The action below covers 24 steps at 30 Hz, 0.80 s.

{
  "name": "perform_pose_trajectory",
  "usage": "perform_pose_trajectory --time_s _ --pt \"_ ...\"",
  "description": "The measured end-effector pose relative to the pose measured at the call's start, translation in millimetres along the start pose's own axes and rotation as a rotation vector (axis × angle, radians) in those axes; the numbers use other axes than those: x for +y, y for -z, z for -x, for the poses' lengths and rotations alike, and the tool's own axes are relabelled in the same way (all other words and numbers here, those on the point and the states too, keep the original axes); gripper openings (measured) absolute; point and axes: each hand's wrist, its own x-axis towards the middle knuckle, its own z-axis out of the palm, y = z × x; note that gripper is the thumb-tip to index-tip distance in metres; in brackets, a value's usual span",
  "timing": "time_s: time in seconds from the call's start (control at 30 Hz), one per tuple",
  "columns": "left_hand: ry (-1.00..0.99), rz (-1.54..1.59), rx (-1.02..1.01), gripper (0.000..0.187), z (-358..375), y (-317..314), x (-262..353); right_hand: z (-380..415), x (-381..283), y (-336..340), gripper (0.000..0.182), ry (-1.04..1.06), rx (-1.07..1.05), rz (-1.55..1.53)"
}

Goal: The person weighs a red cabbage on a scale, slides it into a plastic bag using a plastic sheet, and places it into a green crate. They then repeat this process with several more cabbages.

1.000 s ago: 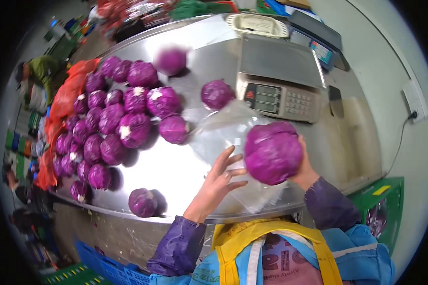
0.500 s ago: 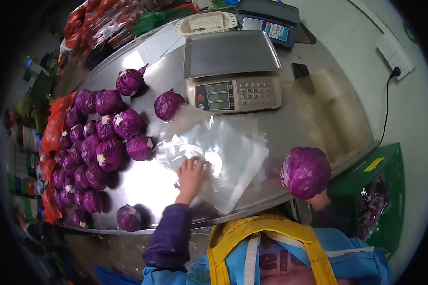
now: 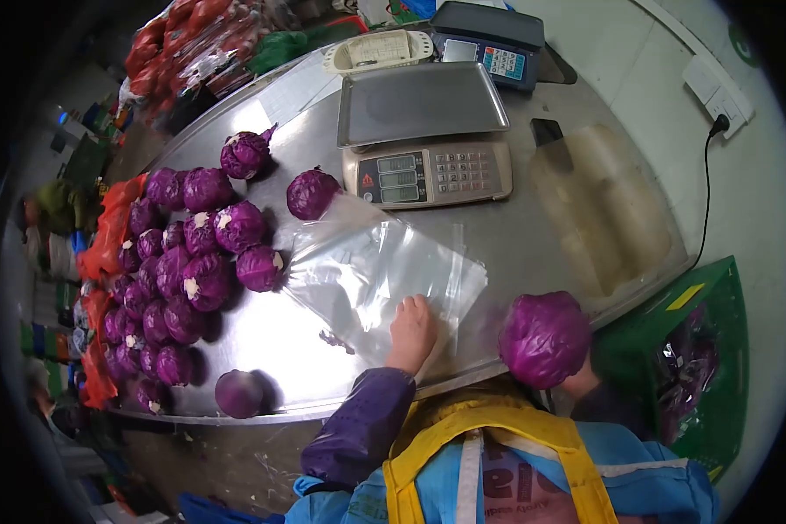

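Note:
My left hand (image 3: 413, 330) lies on a stack of clear plastic bags (image 3: 345, 262), its fingers curled closed at the near right part of the plastic. My right hand (image 3: 579, 377) is mostly hidden behind a large red cabbage (image 3: 545, 339), which it holds up at the table's near right edge. Another red cabbage (image 3: 313, 194) touches the bags' far corner. To the left, many red cabbages (image 3: 206, 281) lie close together on the metal table (image 3: 275, 336). One lone cabbage (image 3: 239, 394) sits near the front edge, and a scrap of purple leaf (image 3: 334, 341) lies beside the bags.
A weighing scale (image 3: 428, 175) stands behind the bags, with a darker scale (image 3: 489, 48) and a cream basket (image 3: 378, 52) farther back. A green crate (image 3: 720, 349) holding bagged purple produce stands right. Orange net sacks (image 3: 118, 227) line the left edge.
My left hand has slid right across the bags, its fingers now curled tighter, and the purple scrap has come into view. The cabbage in my right hand has moved slightly left and down.

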Motion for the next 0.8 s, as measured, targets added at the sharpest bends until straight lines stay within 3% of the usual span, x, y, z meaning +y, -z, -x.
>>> perform_pose_trajectory --time_s 0.07,0.13,0.17,0.27,0.33,0.37,0.47,0.53,0.57,0.6,0.7,0.77,0.8 --pt "-0.007 0.004 0.062 0.019 6.6 -3.3 -4.8 2.0 6.4 -0.1 0.064 0.029 -0.036 -0.010" --pt "0.017 -0.019 0.045 0.018 9.2 -0.1 -7.8 1.6 1.1 -6.8 0.067 0.072 -0.110 -0.314" --pt "0.020 -0.021 0.048 0.018 9.9 -1.1 -8.4 2.5 0.5 -10.2 0.067 0.074 -0.114 -0.314" --pt "0.026 -0.076 0.203 0.014 8.2 -11.3 -12.3 -0.6 3.1 -14.5 0.069 -0.019 -0.143 -0.457" --pt "0.009 -0.078 0.186 0.011 8.2 -14.6 -20.8 -12.7 14.0 -16.1 0.070 -0.491 -0.054 -1.154" --pt "0.014 -0.080 0.191 0.011 9.1 -3.7 -20.4 -16.5 10.1 -20.8 0.070 -0.508 -0.086 -1.136" --pt "-0.124 0.202 0.464 0.013 10.3 47.3 -11.9 -31.9 -14.0 -45.4 0.070 -0.482 -0.162 -0.957" --pt "-0.298 0.090 0.080 0.013 32.5 11.1 -44.4 -40.3 -20.3 -66.6 0.069 -0.492 -0.288 -0.968" --pt "-0.151 0.241 -0.079 0.018 41.6 22.7 -35.1 -51.9 -22.2 -77.1 0.069 -0.468 -0.316 -0.897" --pt "-0.212 0.529 0.241 0.017 42.5 22.3 -32.7 -60.2 -31.2 -92.3 0.068 -0.450 -0.335 -0.837" --pt "0.002 0.696 0.178 0.019 51.1 62.5 -31.3 -63.0 -33.3 -112.4 0.066 -0.569 -0.344 -0.787" --pt "0.379 1.062 0.073 0.019 52.0 84.9 -34.0 -72.6 -27.4 -119.5 0.067 -0.608 -0.289 -0.692" --pt "0.344 1.095 0.121 0.023 59.3 67.4 -44.2 -76.5 -10.5 -120.9 0.066 -0.549 -0.370 -0.727"
